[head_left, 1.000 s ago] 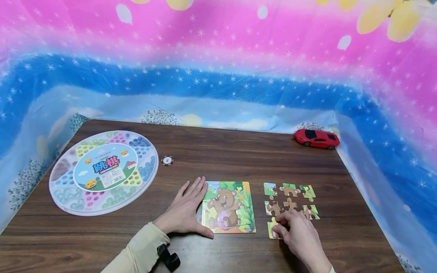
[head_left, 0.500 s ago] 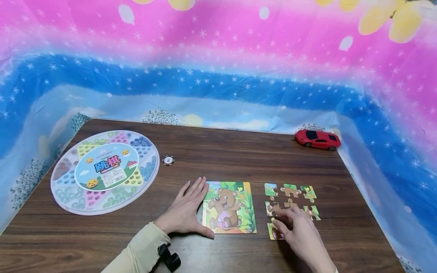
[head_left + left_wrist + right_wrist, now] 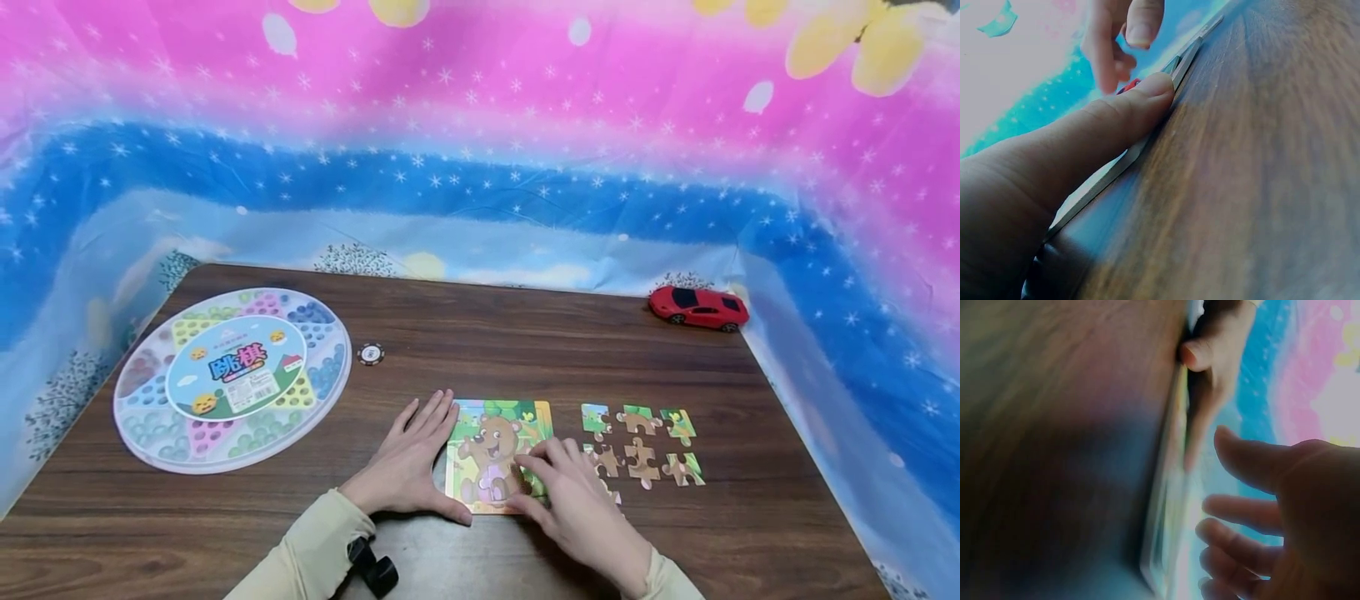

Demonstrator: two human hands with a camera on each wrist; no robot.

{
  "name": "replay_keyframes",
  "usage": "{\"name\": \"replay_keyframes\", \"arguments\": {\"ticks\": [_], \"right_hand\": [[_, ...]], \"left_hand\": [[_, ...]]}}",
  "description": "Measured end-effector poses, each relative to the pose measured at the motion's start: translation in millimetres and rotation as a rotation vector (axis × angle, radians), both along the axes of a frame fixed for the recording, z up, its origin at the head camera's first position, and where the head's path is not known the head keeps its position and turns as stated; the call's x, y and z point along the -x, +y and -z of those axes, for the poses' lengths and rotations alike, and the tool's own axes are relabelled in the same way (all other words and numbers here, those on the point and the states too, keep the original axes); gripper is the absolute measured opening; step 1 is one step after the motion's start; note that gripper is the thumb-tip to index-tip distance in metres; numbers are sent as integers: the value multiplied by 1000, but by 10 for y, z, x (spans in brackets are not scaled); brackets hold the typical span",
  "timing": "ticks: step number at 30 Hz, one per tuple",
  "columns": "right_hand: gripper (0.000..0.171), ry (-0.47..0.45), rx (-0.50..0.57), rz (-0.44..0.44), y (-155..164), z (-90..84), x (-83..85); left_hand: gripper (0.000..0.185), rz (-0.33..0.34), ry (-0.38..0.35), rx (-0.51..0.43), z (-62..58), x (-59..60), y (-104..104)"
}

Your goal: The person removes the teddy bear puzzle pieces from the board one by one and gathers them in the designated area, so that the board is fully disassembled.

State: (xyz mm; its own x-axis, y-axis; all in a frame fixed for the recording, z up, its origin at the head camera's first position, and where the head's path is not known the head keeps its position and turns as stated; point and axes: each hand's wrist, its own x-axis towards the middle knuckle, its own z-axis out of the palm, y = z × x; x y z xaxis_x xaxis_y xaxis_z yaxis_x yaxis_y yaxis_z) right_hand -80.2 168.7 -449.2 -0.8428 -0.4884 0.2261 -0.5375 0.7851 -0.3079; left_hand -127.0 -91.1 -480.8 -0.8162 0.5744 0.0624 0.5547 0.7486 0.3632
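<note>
A square bear puzzle board (image 3: 480,433) lies on the table in the head view, showing a brown bear among green plants. My left hand (image 3: 408,467) rests along its left side with straight fingers, the thumb at the front corner; in the left wrist view that thumb (image 3: 1116,115) touches the board's edge. Over the right part of the board hovers my right hand (image 3: 577,508), thumb and fingers apart. The right wrist view shows nothing between those fingers (image 3: 1235,544). Loose jigsaw pieces (image 3: 641,463) lie in rows to the right, one partly hidden behind the right hand.
A round Chinese checkers set (image 3: 330,333) with marbles lies at the left, a poker chip (image 3: 371,354) beside it. A red toy car (image 3: 697,308) stands at the back right corner. Patterned cloth (image 3: 480,183) hangs around the table's back and sides.
My right hand has left the front-left loose jigsaw piece and moved left over the bear puzzle board. My left hand has stayed in place.
</note>
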Motion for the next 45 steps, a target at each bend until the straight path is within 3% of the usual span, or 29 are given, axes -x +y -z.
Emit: {"name": "replay_keyframes", "arguments": {"ticks": [4,12,19,31,39,45], "right_hand": [[50,-9,-66,-32,-99,46,29],[27,30,-84,-61,-137,71,70],[37,27,-91,-64,-161,72,108],[20,-7,-52,-42,-166,66,137],[22,21,-124,-44,-174,85,150],[23,-23,-184,-48,-198,42,145]], "left_hand": [[142,5,-10,-4,5,-10,11],[142,7,-13,-1,12,-7,18],[142,0,-7,6,11,2,8],[143,-5,-5,4,11,3,3],[142,-5,-3,10,7,5,-4],[142,-5,-16,9,0,1,1]]}}
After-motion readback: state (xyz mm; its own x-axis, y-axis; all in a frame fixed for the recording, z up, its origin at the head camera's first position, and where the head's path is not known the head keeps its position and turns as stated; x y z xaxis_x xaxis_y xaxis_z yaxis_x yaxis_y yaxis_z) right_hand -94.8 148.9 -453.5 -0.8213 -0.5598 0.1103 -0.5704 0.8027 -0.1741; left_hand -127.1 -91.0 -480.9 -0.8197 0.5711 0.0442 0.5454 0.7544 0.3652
